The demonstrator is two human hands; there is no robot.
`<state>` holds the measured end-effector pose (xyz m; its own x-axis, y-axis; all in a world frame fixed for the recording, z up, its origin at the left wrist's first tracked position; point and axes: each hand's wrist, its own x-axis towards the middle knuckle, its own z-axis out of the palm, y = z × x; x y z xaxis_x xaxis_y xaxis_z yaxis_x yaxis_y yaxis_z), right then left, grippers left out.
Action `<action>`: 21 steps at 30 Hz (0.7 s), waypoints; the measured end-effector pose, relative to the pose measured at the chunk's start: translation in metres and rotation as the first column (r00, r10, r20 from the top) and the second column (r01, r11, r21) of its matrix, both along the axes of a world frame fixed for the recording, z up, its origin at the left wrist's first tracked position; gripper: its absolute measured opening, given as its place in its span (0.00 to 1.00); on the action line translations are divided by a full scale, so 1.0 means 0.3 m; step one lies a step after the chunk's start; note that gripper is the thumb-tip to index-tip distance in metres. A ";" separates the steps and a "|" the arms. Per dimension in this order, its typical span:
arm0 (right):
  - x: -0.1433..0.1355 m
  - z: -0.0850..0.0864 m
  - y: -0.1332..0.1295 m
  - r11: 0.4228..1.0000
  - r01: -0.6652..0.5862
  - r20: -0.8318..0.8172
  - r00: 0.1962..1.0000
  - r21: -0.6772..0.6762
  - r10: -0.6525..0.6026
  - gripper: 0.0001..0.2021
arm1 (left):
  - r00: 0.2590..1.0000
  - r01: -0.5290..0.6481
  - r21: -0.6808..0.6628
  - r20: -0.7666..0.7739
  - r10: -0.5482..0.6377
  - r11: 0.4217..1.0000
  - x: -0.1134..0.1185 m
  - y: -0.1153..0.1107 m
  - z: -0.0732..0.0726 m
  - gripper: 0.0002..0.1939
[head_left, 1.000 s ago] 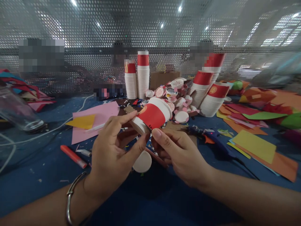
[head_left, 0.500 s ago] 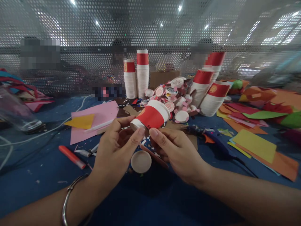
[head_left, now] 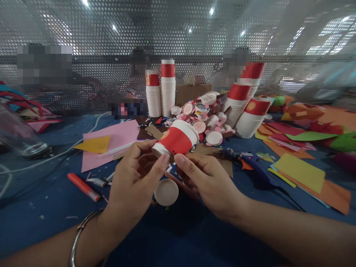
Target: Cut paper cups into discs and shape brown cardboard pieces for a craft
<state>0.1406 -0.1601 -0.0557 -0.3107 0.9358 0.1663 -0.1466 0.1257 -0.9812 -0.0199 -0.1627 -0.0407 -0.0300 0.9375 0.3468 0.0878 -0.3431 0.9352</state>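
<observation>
A red and white paper cup (head_left: 178, 139) lies tilted between both hands, its base toward the left and its wide end toward the upper right. My left hand (head_left: 136, 178) grips the cup near its base, thumb on the near side. The fingers of my right hand (head_left: 208, 181) are pinched at the cup's lower edge, thumb beside the left thumb; its other fingertips are partly hidden. Below the cup, a round pale disc (head_left: 166, 192) rests on the blue table (head_left: 178, 244), next to a brownish strip (head_left: 182, 185).
Stacks of cups (head_left: 168, 92) stand behind a heap of round cup pieces (head_left: 214, 138). At the right are a blue glue gun (head_left: 257, 170) and coloured sheets (head_left: 302, 172). Pink paper (head_left: 116, 129), a red marker (head_left: 83, 186) and a glass jar (head_left: 22, 133) are at the left.
The cup has turned slightly in my fingers, showing more of its yellow emblem. Both hands have shifted a little to the left in view, still on the cup.
</observation>
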 end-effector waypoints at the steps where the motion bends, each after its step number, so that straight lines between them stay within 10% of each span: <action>1: -0.001 0.000 0.001 1.000 -0.003 -0.008 1.000 -0.013 0.003 0.25 | 1.000 -0.004 -0.002 -0.003 0.004 1.000 0.000 0.000 -0.001 0.18; 21: -0.002 0.000 0.004 0.999 0.004 -0.030 1.000 -0.045 -0.006 0.25 | 0.999 0.036 0.045 0.012 -0.036 0.998 0.000 0.006 -0.001 0.18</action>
<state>0.1401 -0.1589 -0.0559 -0.3015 0.9441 0.1330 -0.1759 0.0820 -0.9810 -0.0200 -0.1610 -0.0410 -0.0011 0.9216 0.3881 0.0624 -0.3873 0.9198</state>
